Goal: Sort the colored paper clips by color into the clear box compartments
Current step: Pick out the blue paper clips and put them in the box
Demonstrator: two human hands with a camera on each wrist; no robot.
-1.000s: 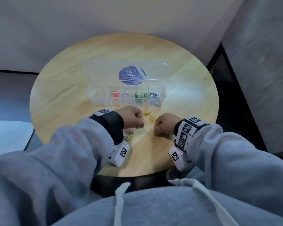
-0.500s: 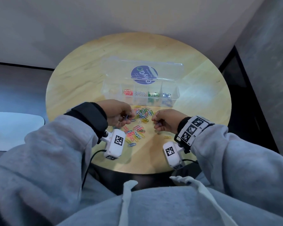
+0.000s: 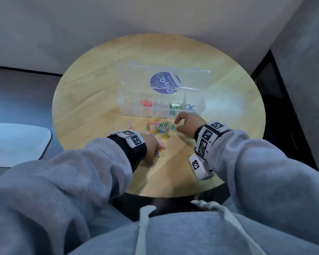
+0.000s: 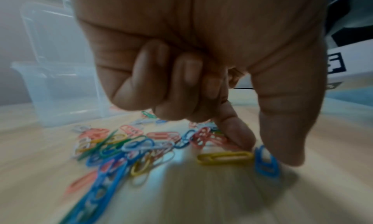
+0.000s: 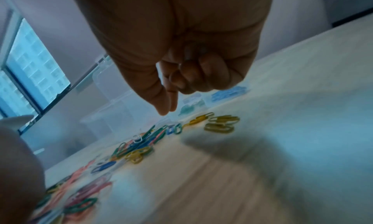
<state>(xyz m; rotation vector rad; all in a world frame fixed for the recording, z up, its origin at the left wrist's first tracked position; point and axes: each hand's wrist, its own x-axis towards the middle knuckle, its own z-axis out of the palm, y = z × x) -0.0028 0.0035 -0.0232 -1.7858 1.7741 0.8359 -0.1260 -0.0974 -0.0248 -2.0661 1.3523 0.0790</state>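
Plastic-coated wire, the paper clips (image 3: pixel 159 128) look light, slick and tangle-prone on the bench (image 3: pixel 92 100); we would pinch one loop end. Our left hand (image 4: pixel 201 68) pincers a blue clip (image 4: pixel 266 162); whether our curled right hand (image 5: pixel 181 55) holds anything, we cannot tell.

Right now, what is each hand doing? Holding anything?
Left hand: index finger and thumb down on the table among the clips; a grip cannot be told.
Right hand: fingers curled, lifted, apparently empty.

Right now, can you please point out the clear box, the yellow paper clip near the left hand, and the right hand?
clear box (image 3: pixel 129 109), head view, its empty leftmost compartment wall.
yellow paper clip (image 4: pixel 225 157), left wrist view, middle of the clip.
right hand (image 3: pixel 189 124), head view, back of the hand.
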